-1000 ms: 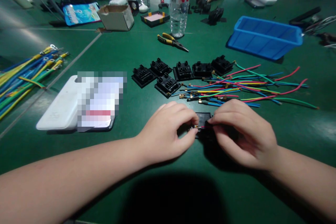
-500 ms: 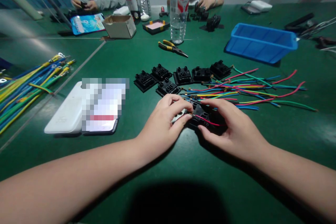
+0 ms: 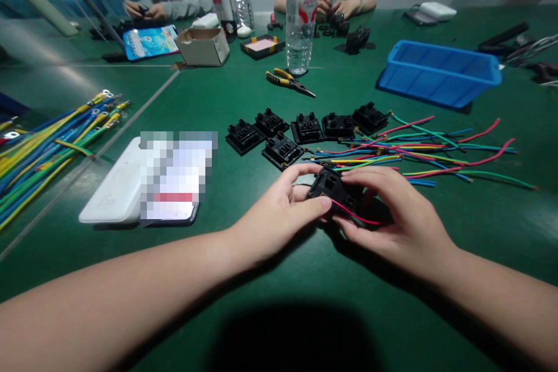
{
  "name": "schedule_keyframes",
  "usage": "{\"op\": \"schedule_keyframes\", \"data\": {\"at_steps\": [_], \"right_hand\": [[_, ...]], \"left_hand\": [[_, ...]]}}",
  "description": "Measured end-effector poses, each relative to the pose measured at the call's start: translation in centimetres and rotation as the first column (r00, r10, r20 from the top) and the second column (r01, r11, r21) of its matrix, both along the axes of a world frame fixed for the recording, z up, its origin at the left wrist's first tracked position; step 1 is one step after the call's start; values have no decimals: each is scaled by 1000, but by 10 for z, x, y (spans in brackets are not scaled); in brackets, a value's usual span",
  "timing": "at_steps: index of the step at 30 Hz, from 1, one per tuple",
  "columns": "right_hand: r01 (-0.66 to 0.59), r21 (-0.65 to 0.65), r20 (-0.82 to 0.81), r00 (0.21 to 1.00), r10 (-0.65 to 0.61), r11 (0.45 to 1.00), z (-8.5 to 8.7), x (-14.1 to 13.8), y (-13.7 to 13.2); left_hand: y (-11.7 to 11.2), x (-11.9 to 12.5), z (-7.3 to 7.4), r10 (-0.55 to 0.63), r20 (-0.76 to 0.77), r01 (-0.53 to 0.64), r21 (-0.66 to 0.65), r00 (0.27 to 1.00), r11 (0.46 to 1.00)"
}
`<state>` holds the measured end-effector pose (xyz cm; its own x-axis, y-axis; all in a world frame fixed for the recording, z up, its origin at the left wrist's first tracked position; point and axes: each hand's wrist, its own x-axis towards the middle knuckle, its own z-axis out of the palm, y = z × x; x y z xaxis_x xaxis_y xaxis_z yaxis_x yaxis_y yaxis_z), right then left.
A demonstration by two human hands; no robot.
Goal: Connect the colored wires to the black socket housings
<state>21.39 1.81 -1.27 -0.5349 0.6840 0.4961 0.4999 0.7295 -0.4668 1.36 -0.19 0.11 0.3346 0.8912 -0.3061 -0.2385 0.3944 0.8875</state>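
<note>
Both hands are around a square black plastic socket module (image 3: 330, 181), which is tilted, its slotted, pronged side showing. A red wire (image 3: 355, 215) runs from its near edge toward my right palm. My left hand (image 3: 288, 200) is closed on the module's left side, thumb pressed over the wire's end and fingers behind. At the right side my right hand (image 3: 394, 209) grips with its fingertips above and thumb below. Just beyond lie several similar black modules (image 3: 282, 150) and a loose spread of coloured wires (image 3: 436, 154) with small metal ends.
Pliers with yellow handles (image 3: 290, 82) and a water bottle (image 3: 300, 40) are farther back. A blue bin (image 3: 440, 72) stands at the right. To the left are a white power bank (image 3: 111, 192), a phone (image 3: 183, 186) and bundled cables (image 3: 56, 139). Two people sit across the table.
The black module has been raised and tilted between my hands. My left thumb has shifted onto its near edge, over the red wire's end. A pale piece near my left fingers no longer shows.
</note>
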Motion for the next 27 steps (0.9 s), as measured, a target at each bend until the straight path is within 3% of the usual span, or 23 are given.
{"op": "schedule_keyframes", "data": {"at_steps": [8, 11, 13, 15, 17, 18, 20, 22, 27], "right_hand": [[-38, -15, -7, 999, 38, 999, -3, 1, -1], [-100, -205, -126, 989, 75, 974, -4, 2, -2], [-191, -436, -292, 954, 62, 880, -4, 3, -1], [-298, -614, -429, 903, 7, 731, -4, 3, 0], [-359, -696, -459, 888, -2, 622, -2, 3, 2], [-364, -708, -443, 896, 21, 606, -1, 3, 2], [-347, -696, -388, 918, 78, 628, 1, 1, 2], [-308, -655, -335, 937, 100, 690, 2, -1, 0], [-226, -560, -304, 951, 56, 797, -3, -3, -3]], "left_hand": [[0, 1, 2, 12, 25, -11, -4, 1000, 1000], [2, 0, 2, -17, -32, 17, 0, 999, 1000], [5, -2, 3, -41, -62, 41, 2, 997, 999], [8, -5, 3, -84, -87, 86, 19, 993, 996], [10, -7, 3, -159, -132, 168, 58, 978, 984], [10, -7, 3, -194, -158, 208, 79, 968, 975], [10, -7, 4, -242, -200, 266, 99, 949, 959], [9, -6, 6, -258, -222, 285, 101, 940, 953], [7, -5, 11, -281, -316, 342, 155, 906, 927]]}}
